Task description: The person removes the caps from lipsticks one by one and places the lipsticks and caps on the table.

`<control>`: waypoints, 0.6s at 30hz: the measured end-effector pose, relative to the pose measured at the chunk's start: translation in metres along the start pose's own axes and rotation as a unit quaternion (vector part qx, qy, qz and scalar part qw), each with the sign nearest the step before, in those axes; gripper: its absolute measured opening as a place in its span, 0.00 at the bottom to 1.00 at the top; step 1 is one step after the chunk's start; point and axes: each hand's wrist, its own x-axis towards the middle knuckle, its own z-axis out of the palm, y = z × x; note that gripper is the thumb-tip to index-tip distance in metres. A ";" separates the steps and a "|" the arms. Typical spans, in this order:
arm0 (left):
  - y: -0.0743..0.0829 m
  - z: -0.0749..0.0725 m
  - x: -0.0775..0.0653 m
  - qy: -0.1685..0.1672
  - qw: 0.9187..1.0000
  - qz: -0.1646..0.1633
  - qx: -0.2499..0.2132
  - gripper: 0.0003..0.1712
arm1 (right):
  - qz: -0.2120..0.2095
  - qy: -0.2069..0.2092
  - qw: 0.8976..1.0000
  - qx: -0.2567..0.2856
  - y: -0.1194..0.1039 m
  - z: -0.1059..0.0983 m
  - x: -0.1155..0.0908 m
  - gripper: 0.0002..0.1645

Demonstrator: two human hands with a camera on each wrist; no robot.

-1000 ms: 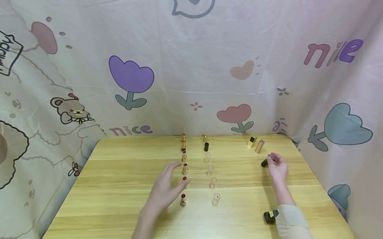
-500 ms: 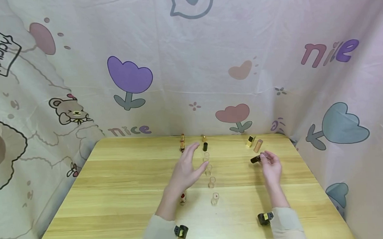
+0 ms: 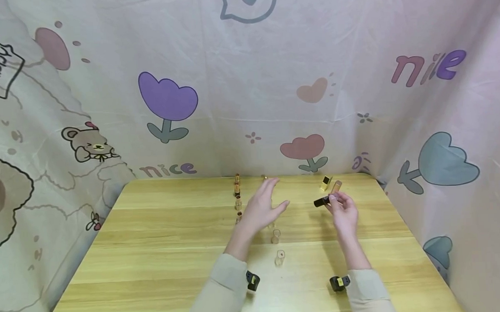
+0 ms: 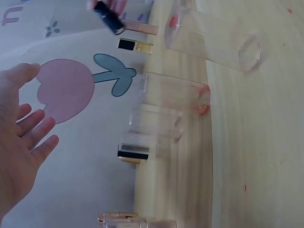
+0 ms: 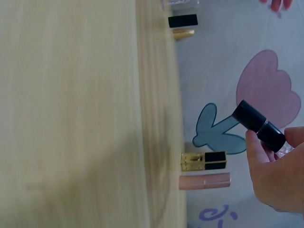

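Observation:
My right hand [image 3: 338, 207] pinches a black lipstick tube [image 3: 322, 201] at its near end and holds it above the wooden table [image 3: 162, 241], tube pointing left; it shows again as the black lipstick tube [image 5: 259, 125] in the right wrist view. My left hand [image 3: 265, 206] hovers open with spread fingers [image 4: 33, 128] above a row of clear caps [image 3: 276, 236], holding nothing. A row of upright gold lipsticks [image 3: 237, 203] stands just left of it. A black-and-gold cap [image 4: 133, 153] stands at the far end of the clear row.
A gold-and-black square lipstick [image 3: 326, 182] and a pink tube [image 5: 204, 181] lie near the table's far right edge. A patterned cloth [image 3: 247, 82] walls in the table at the back and both sides.
My left hand moved away from the gold lipsticks, up and to the right over the clear caps. My right hand lifted the black tube and carried it leftward.

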 end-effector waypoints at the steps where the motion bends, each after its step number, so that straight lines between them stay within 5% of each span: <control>1: 0.000 0.002 0.003 -0.006 1.000 0.002 0.003 0.44 | -0.003 -0.001 1.000 -0.001 -0.001 0.002 -0.001 0.28; 18: 0.011 0.017 0.026 -0.056 0.998 0.018 0.014 0.41 | -0.023 -0.040 0.998 0.034 -0.008 0.029 -0.014 0.23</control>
